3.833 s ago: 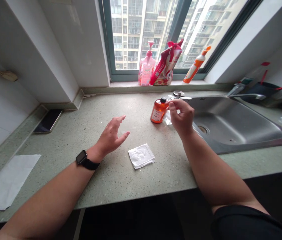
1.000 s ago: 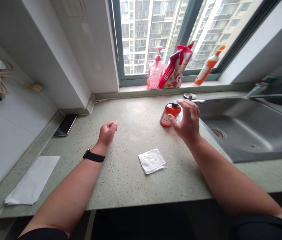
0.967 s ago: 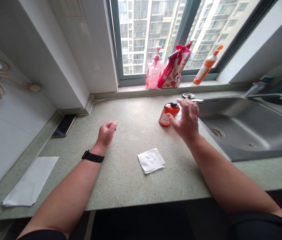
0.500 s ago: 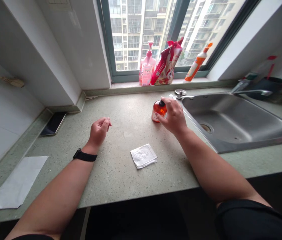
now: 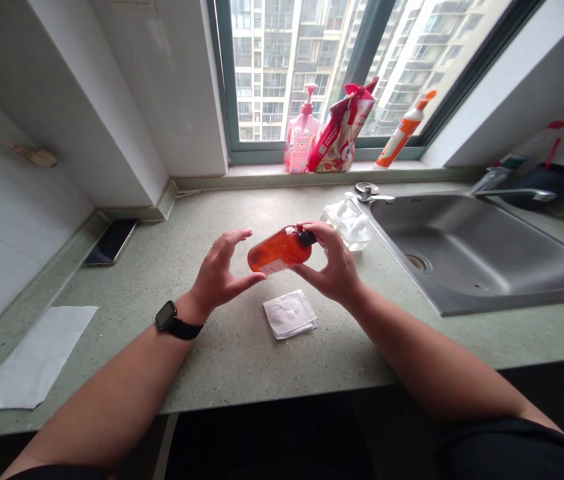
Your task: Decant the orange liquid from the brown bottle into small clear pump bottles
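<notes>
Bottle (image 5: 278, 252) tilted over counter (image 5: 237, 373), back from front edge; label print illegible.
Right hand (image 5: 335, 267): fingers hold bottle near cap (image 5: 307, 238). Left hand (image 5: 216, 275): fingers spread wide, contact unclear.

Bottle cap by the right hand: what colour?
The cap is black, showing best in the head view.
</notes>
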A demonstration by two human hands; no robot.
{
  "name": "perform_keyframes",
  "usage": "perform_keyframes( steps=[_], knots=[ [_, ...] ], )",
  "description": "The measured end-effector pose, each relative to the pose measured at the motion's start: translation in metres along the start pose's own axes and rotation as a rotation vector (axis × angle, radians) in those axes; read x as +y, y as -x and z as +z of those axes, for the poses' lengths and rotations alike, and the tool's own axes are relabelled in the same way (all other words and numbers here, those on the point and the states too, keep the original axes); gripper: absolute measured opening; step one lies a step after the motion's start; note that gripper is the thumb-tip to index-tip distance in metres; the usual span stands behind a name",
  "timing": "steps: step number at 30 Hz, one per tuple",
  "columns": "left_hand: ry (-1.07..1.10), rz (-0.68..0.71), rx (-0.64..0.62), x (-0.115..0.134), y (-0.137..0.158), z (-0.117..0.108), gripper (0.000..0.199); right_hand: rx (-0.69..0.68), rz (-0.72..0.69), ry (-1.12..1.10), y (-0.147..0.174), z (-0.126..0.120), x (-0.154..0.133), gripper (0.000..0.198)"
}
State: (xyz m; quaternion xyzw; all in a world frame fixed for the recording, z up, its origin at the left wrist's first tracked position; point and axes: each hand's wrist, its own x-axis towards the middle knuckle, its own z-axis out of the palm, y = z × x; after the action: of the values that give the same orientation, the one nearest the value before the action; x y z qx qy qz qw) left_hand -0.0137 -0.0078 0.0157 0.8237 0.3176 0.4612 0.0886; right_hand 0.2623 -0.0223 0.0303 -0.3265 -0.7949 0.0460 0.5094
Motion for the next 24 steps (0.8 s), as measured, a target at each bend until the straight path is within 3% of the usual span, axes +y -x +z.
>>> perform_keyframes(
  steps=[3,7,13,18,24],
  knots=[
    [-0.026,0.059,-0.100,0.007,0.001,0.004,0.090,-0.066,0.034,-0.126,0.008,0.014,-0.005,0.064],
    [-0.052,0.051,-0.149,0.009,0.002,0.007,0.080,-0.123,0.037,-0.182,0.012,0.020,-0.003,0.064],
    [-0.189,0.075,-0.139,0.003,0.001,0.006,0.074,-0.132,0.112,-0.022,0.006,0.010,0.003,0.026],
    [-0.250,0.111,-0.175,0.004,0.001,0.007,0.070,-0.149,0.210,0.073,0.008,0.012,0.005,0.026],
    [-0.212,0.079,-0.177,0.008,0.002,0.006,0.069,-0.158,0.103,0.101,0.006,0.012,0.007,0.017]
  ],
)
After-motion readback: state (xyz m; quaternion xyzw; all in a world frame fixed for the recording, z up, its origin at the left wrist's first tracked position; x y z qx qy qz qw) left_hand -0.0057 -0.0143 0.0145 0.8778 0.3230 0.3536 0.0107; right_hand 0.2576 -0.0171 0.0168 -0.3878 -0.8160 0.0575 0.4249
